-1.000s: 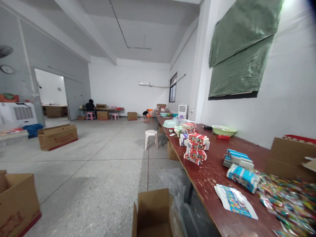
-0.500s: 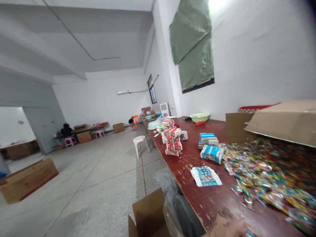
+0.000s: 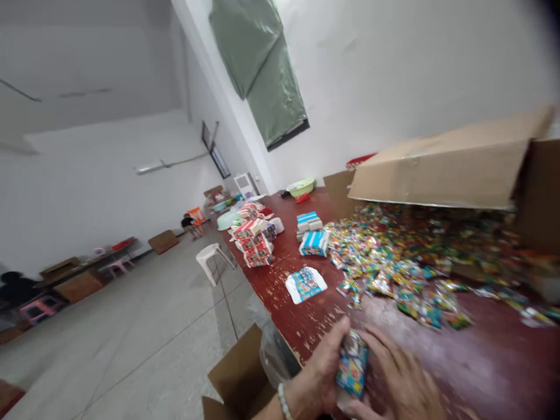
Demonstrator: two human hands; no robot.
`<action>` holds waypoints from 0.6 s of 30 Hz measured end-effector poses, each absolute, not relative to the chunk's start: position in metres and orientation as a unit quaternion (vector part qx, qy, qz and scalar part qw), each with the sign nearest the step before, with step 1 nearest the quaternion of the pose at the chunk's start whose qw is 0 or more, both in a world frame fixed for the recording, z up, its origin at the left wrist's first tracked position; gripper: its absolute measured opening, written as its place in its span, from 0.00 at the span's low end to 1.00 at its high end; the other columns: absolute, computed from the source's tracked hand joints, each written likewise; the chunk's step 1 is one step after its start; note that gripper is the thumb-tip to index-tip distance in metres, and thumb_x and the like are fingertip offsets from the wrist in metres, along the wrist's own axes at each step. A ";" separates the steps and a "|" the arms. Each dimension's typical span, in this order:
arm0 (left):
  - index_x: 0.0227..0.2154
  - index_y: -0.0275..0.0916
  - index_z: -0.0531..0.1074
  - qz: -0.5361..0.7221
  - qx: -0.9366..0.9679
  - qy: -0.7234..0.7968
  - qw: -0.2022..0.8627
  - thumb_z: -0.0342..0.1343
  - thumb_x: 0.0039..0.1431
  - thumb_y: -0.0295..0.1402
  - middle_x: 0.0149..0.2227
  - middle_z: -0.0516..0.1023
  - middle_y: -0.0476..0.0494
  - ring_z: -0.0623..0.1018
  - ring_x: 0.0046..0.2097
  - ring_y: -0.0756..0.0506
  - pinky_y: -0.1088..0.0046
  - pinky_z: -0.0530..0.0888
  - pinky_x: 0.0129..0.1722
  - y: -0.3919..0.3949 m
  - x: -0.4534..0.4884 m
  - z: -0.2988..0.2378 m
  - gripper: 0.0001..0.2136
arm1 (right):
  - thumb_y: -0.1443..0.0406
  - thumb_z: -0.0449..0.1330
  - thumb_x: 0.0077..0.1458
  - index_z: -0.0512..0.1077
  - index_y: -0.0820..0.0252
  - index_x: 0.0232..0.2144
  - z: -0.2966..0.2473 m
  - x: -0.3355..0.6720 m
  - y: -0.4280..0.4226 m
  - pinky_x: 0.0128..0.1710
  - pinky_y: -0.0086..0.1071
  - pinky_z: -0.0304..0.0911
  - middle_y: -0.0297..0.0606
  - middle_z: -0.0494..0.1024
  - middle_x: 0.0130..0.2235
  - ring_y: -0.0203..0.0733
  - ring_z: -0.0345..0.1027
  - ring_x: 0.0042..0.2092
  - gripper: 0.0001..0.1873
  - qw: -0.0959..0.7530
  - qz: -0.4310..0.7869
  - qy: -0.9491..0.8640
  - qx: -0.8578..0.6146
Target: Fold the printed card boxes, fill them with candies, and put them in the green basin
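Note:
A small blue printed carton (image 3: 352, 364) is between my hands, low in the view over the table's front part. My left hand (image 3: 321, 373), with a beaded bracelet at the wrist, grips its left side with the thumb along the edge. My right hand (image 3: 400, 379) lies against its right side, fingers bent around it. Just beyond lies a flat printed carton (image 3: 306, 284) on the red table (image 3: 284, 315). Wrapped candies (image 3: 385, 265) spread in a heap from under a tipped cardboard box (image 3: 437, 175).
Blue-and-white cartons (image 3: 314, 243) and a stack of red cartons (image 3: 256, 248) stand farther along the table. A green basin (image 3: 301, 186) is by the wall. Below the table edge are an open cardboard box (image 3: 238, 361) and a white stool (image 3: 212, 256). A person (image 3: 17, 289) sits far left.
The view has swung right and tilted. Both hands are now in view around the carton; before, only one blurred hand showed at the bottom edge.

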State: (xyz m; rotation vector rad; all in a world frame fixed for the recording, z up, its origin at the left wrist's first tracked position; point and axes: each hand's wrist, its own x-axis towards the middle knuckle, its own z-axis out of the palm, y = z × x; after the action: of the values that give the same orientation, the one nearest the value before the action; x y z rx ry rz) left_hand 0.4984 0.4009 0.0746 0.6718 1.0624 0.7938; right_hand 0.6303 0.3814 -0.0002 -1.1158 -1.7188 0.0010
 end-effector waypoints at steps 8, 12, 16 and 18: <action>0.35 0.32 0.78 0.406 0.188 0.404 0.798 0.52 0.59 0.58 0.30 0.82 0.34 0.82 0.35 0.38 0.60 0.78 0.40 0.406 0.495 0.060 0.29 | 0.68 0.59 0.44 0.54 0.53 0.66 0.012 0.611 0.378 0.50 0.49 0.63 0.47 0.71 0.59 0.60 0.66 0.55 0.45 0.438 -0.040 -0.745 -0.501; 0.36 0.32 0.78 0.391 0.245 0.367 0.808 0.58 0.56 0.54 0.34 0.82 0.36 0.81 0.38 0.39 0.62 0.76 0.43 0.416 0.472 0.055 0.25 | 0.71 0.59 0.43 0.59 0.57 0.63 0.030 0.604 0.380 0.57 0.49 0.60 0.48 0.68 0.60 0.57 0.62 0.58 0.42 0.388 0.074 -0.767 -0.507; 0.38 0.34 0.77 0.335 0.358 0.336 0.804 0.69 0.51 0.41 0.38 0.81 0.40 0.79 0.38 0.43 0.66 0.75 0.43 0.442 0.440 0.052 0.17 | 0.69 0.65 0.43 0.54 0.59 0.66 0.040 0.609 0.398 0.64 0.47 0.53 0.49 0.62 0.65 0.54 0.55 0.65 0.48 0.320 0.181 -0.807 -0.462; 0.44 0.37 0.75 0.300 0.412 0.352 0.785 0.73 0.43 0.34 0.38 0.80 0.43 0.78 0.37 0.44 0.67 0.75 0.40 0.454 0.427 0.047 0.23 | 0.64 0.70 0.43 0.53 0.56 0.67 0.039 0.621 0.416 0.64 0.46 0.54 0.48 0.61 0.66 0.53 0.55 0.66 0.51 0.297 0.230 -0.821 -0.430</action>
State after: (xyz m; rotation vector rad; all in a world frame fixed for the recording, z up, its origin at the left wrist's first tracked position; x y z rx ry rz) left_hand 0.4265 0.4541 0.0466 0.8893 0.7587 0.6474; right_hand 0.6206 0.4165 0.0386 -1.1432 -2.1817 0.6104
